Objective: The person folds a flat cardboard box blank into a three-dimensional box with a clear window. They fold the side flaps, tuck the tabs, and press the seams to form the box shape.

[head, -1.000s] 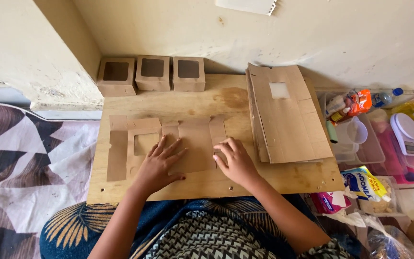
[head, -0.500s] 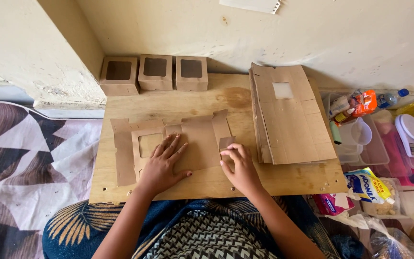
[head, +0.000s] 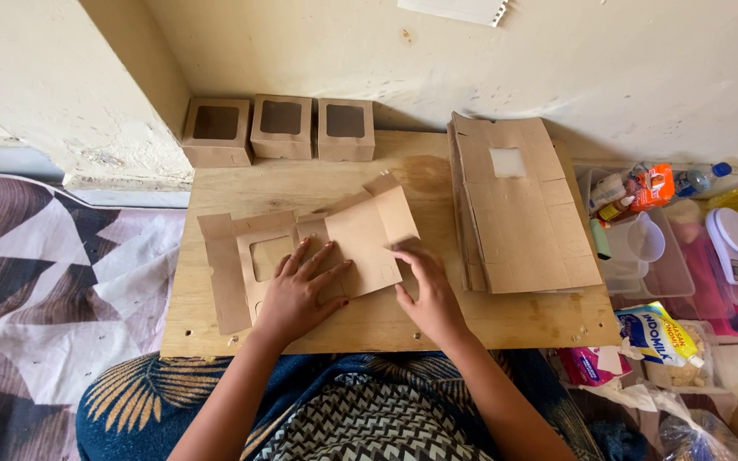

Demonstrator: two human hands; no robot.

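A flat brown cardboard box blank (head: 301, 248) with a square window lies on the wooden board (head: 489, 320). My left hand (head: 296, 294) presses flat on its middle, fingers spread, next to the window. My right hand (head: 424, 286) lifts the blank's right panel, which tilts up off the board with its small end flaps raised. A stack of unfolded blanks (head: 518, 201) lies just right of my right hand.
Three folded window boxes (head: 279, 128) stand in a row against the wall at the board's far edge. A clear tray, a small scale (head: 736, 248), packets and bottles crowd the floor to the right. A patterned cloth (head: 36, 282) covers the floor on the left.
The blank's right panel, flat a second ago, now stands tilted up under my right hand's fingers. My left hand stayed pressed on the middle.
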